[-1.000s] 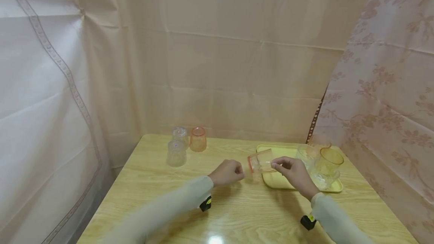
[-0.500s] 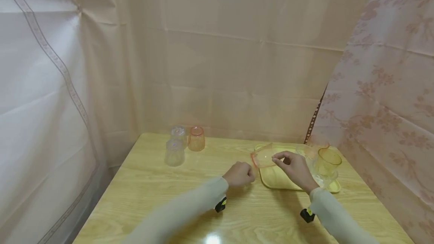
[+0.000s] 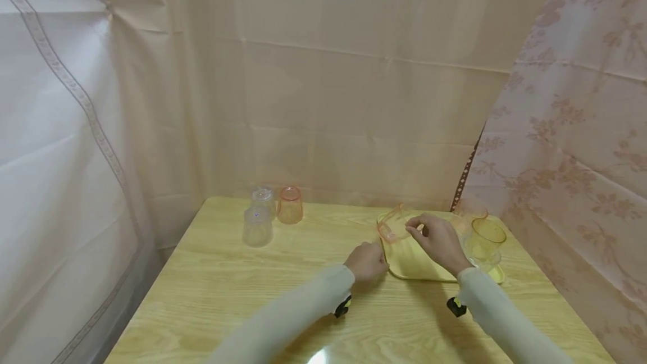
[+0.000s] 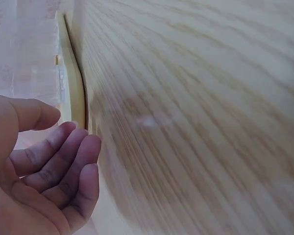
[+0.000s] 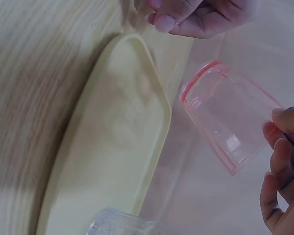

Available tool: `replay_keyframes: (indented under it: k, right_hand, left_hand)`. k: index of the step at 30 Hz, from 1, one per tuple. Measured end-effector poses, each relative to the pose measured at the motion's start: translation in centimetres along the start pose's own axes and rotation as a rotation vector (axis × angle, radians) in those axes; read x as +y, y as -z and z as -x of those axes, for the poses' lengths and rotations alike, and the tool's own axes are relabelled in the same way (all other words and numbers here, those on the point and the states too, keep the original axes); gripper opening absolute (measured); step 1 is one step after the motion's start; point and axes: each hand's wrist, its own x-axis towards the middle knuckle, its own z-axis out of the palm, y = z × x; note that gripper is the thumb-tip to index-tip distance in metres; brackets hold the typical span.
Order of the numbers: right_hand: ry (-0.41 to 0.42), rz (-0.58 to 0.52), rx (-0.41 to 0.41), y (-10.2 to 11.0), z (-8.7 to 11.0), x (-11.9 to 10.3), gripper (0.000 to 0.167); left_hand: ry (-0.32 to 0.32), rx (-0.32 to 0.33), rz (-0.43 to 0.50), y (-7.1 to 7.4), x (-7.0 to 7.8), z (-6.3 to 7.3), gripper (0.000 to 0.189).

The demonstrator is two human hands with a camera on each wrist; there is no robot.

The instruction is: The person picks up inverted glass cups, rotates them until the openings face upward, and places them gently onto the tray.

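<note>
By the far-left corner of the yellow tray (image 3: pixel 409 263), pink cup (image 5: pixel 225 117), pinched by right hand (image 3: pixel 438 242), now tips further base-down (left hand (image 3: pixel 366 263) loosely curled, holding nothing), so not yet set down.

The tray (image 3: pixel 419 263) lies on the desk (image 3: pixel 303 308), three cups (image 3: pixel 267 204) to its left, more cups (image 3: pixel 485 243) on its right end, a curtain (image 3: pixel 328 100) behind it.

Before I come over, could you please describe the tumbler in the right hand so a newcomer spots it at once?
On the wood-grain table, find the yellow tray. By its far left corner in the head view, the right hand pinches a clear, pink-edged tumbler. Unlike the upright amber cup, it is held tilted in the air.
</note>
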Motion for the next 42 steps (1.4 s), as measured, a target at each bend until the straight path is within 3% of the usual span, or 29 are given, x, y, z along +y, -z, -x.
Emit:
replay_keyframes:
  k: [8, 17, 25, 32, 42]
  right_hand:
    - [0.004, 0.039, 0.023, 0.2, -0.7, 0.9, 0.008]
    - [0.017, 0.1, 0.06, 0.2, -1.8, 1.8, 0.008]
    - [0.029, 0.13, 0.051, 0.3, -2.5, 3.1, 0.008]
    - [0.072, 0.259, 0.06, 0.2, -3.7, 4.5, 0.009]
    - [0.049, 0.342, 0.029, 0.2, -3.9, 6.0, 0.011]
  left_hand:
    - [0.002, 0.019, -0.052, -1.2, 0.9, -1.0, 0.052]
    - [0.074, 0.029, -0.166, -1.5, 1.1, -1.2, 0.04]
    - [0.103, -0.025, -0.116, -1.5, 1.4, -1.4, 0.044]
    - [0.102, -0.017, -0.155, -1.7, 1.5, -1.5, 0.046]
    - [0.123, -0.029, -0.146, -1.8, 1.5, -1.6, 0.042]
